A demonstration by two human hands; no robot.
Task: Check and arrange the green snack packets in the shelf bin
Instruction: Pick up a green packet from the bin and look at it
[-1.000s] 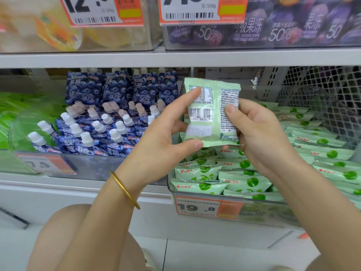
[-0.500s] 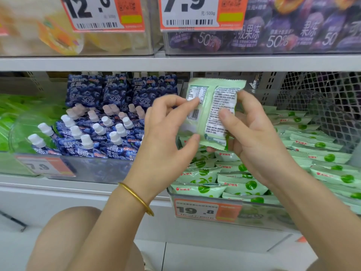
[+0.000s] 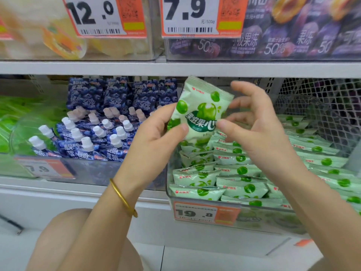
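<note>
The left hand (image 3: 156,137) gripped one green snack packet (image 3: 201,114). The thumb pressed on the printed front near the lower left edge, and the fingers were curled behind the packet, out of view. The right hand (image 3: 259,130) was positioned just beside the packet's right edge. Its fingers (image 3: 244,87) were spread apart and only lightly bent, holding nothing. The thumb tip lay against the right edge of the packet.

The held packet faced the camera with its front side, showing green fruit graphics and white lettering. It stood roughly upright, with the top tilted toward the right. It was held in the air above the front left part of the clear shelf bin (image 3: 263,220).

The bin contained the remaining green packets (image 3: 242,189), laid flat in overlapping rows from the front wall toward the rear. An orange and white price tag reading 19.8 (image 3: 205,213) was fixed to the bin's front wall.

A gold bangle (image 3: 123,198) sat on the left wrist. The neighbouring bin to the left held blue pouches with white caps (image 3: 97,133). A white shelf board (image 3: 117,68) ran above both bins. It carried price tags reading 12.0 (image 3: 103,16) and 7.9 (image 3: 195,16). White wire mesh (image 3: 322,106) stood at the right rear.
</note>
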